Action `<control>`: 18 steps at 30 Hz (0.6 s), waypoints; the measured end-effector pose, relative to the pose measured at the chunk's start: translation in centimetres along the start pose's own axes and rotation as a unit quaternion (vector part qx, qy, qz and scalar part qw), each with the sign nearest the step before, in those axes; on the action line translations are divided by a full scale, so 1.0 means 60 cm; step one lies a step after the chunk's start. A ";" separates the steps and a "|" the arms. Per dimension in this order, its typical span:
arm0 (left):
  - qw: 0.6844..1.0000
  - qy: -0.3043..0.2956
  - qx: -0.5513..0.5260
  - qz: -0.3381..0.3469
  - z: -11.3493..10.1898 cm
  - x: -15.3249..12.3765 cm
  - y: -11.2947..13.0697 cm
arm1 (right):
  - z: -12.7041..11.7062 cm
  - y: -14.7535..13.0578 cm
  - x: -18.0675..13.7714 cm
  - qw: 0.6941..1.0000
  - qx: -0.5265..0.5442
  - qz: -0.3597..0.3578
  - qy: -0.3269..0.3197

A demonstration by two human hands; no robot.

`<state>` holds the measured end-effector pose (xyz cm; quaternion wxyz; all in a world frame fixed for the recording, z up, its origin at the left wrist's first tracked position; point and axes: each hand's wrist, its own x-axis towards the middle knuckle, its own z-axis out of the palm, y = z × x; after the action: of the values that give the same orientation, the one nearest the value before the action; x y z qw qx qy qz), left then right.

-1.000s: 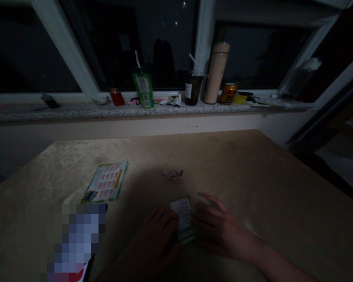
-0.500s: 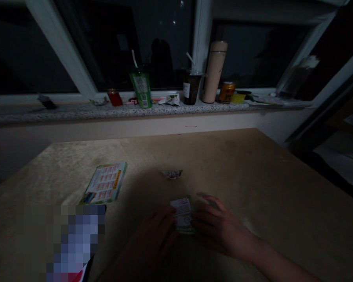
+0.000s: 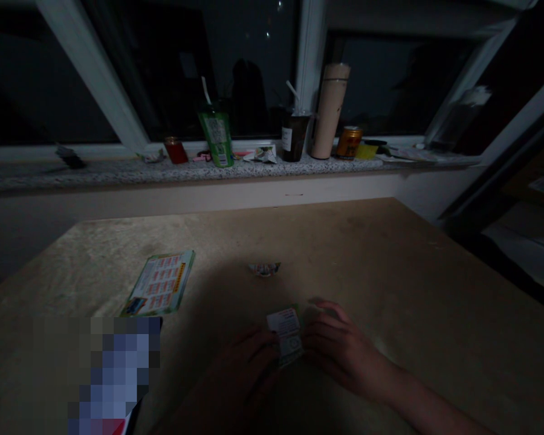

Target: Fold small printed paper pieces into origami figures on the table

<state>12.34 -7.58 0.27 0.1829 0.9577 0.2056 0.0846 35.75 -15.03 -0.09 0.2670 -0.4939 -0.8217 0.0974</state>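
Observation:
A small folded printed paper (image 3: 286, 329), white and green with red and dark lettering, lies low over the wooden table between my hands. My left hand (image 3: 245, 365), dark in shadow, has its curled fingertips on the paper's left edge. On the other side my right hand (image 3: 338, 344) holds the right edge with bent fingers, its index finger raised and apart from the paper. Both thumbs are hard to make out in the dim light. Just beyond the paper rests a small folded paper piece (image 3: 265, 269) with a printed pattern, touched by neither hand.
A stack of printed sheets (image 3: 161, 281) lies on the table (image 3: 367, 260) at left, above a pixelated blue item (image 3: 118, 368). On the granite sill (image 3: 254, 171) stand a green cup (image 3: 218, 139), a dark cup (image 3: 294, 142), a tall flask (image 3: 330, 112) and an orange can (image 3: 349, 143).
The folded paper has shifted slightly right and turned a little between my fingers. Both hands have moved slightly right with it. The small paper piece stays in place.

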 end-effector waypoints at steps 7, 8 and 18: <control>0.998 -0.034 0.057 0.015 0.001 0.001 -0.009 | -0.003 0.006 0.003 0.998 0.049 0.033 0.002; 0.996 -0.040 0.069 0.027 0.001 0.000 -0.011 | -0.003 0.006 0.003 0.998 0.055 0.036 0.003; 0.986 -0.157 0.055 0.026 0.000 0.001 -0.005 | 0.004 0.015 0.008 0.990 0.091 0.084 0.068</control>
<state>12.27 -7.31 0.19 0.1574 0.9726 0.1541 -0.0740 36.14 -14.16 -0.52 0.3574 -0.5402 -0.7449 0.1599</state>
